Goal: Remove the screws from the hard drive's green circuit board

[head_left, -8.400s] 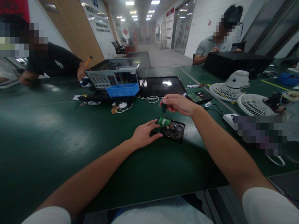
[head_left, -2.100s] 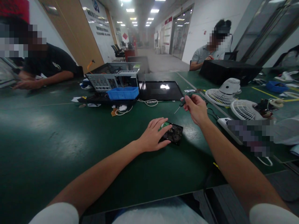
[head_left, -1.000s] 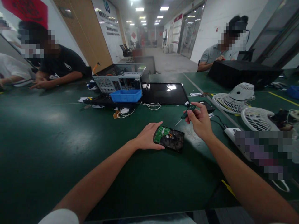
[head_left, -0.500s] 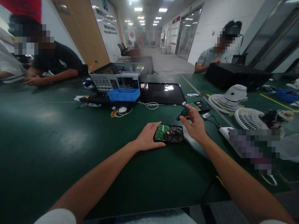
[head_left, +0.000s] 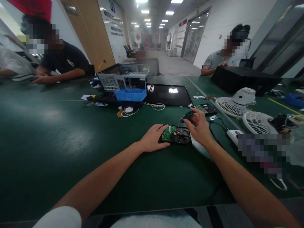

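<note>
A hard drive [head_left: 180, 138] lies flat on the green table with its green circuit board [head_left: 168, 134] facing up. My left hand [head_left: 153, 138] grips the drive's left end, thumb along the near edge and fingers over the far one. In my right hand [head_left: 198, 126] is a screwdriver with a dark green handle [head_left: 186, 116], pinched between thumb and fingers. Its thin shaft slants down to the left, and the tip reaches the board's right part; whether it sits in a screw is too small to tell. Another hard drive [head_left: 209, 109] lies just beyond my right hand.
Farther back are a blue bin [head_left: 131, 95], an open computer case [head_left: 111, 81] and a dark screen panel [head_left: 169, 95]. To the right are white fan parts [head_left: 257, 122], a power strip [head_left: 234, 134] with cables, and a large black box [head_left: 244, 79]. Two people sit across the table.
The view has turned slightly left, so everything appears shifted right. My hands keep nearly the same hold on the hard drive and screwdriver.
</note>
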{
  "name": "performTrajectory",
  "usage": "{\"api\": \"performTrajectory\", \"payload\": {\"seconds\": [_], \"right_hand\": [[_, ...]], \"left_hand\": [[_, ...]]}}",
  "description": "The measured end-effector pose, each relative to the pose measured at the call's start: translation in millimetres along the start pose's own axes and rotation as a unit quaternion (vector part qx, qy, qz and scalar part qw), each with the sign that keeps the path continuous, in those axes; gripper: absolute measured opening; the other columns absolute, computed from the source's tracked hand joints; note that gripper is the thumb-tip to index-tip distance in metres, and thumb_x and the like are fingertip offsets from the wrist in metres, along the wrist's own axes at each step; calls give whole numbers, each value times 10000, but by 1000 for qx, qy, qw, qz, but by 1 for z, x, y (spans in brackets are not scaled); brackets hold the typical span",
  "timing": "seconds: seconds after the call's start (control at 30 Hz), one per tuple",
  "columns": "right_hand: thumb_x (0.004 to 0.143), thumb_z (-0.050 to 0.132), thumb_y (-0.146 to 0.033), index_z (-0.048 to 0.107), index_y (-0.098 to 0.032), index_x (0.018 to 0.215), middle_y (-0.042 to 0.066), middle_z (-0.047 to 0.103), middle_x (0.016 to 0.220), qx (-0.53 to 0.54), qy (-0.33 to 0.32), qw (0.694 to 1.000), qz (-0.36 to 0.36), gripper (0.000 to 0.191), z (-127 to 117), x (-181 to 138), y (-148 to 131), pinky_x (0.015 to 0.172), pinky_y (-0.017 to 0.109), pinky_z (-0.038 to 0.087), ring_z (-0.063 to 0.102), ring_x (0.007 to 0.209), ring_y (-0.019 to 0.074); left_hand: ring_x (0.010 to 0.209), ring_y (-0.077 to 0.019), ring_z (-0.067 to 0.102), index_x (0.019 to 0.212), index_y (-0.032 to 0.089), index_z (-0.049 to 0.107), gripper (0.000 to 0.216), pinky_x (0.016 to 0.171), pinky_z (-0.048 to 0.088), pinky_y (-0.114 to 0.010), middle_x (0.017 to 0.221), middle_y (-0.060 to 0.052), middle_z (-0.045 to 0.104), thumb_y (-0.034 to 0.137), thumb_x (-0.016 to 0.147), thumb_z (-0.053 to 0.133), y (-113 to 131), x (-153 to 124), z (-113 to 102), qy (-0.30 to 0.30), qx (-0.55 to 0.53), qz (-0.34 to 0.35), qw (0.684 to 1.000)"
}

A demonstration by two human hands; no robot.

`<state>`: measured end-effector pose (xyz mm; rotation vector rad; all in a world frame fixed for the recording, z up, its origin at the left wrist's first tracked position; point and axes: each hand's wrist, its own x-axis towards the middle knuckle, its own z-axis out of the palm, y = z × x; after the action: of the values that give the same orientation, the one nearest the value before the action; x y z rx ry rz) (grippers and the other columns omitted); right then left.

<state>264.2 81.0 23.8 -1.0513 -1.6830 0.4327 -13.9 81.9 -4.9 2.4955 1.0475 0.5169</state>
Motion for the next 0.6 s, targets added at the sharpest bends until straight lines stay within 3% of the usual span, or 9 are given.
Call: {"api": "performTrajectory", "payload": {"seconds": [0.27,0.6], "right_hand": [[936,698,-388,416,-320,1424,92,726,1152,-5,-11,1000,-8,568,0,0,-1,923,519,625,760,1002,293],[924,709,-399,451,-307,1409,74,739,1109,-27,0,1000,-10,557,1,0,-1,911,488,621,763,956,278]], "left_hand": [[1496,-375,347,1638,255,290,968,1229,312,-579,1617,-149,410,690,860,669,-4,0,2,2,10,8,1000],[1479,-385,365,1546,289,465,791,1209,336,-603,1602,-134,421,659,878,671,-1,-2,-1,1,17,16,1000]]}}
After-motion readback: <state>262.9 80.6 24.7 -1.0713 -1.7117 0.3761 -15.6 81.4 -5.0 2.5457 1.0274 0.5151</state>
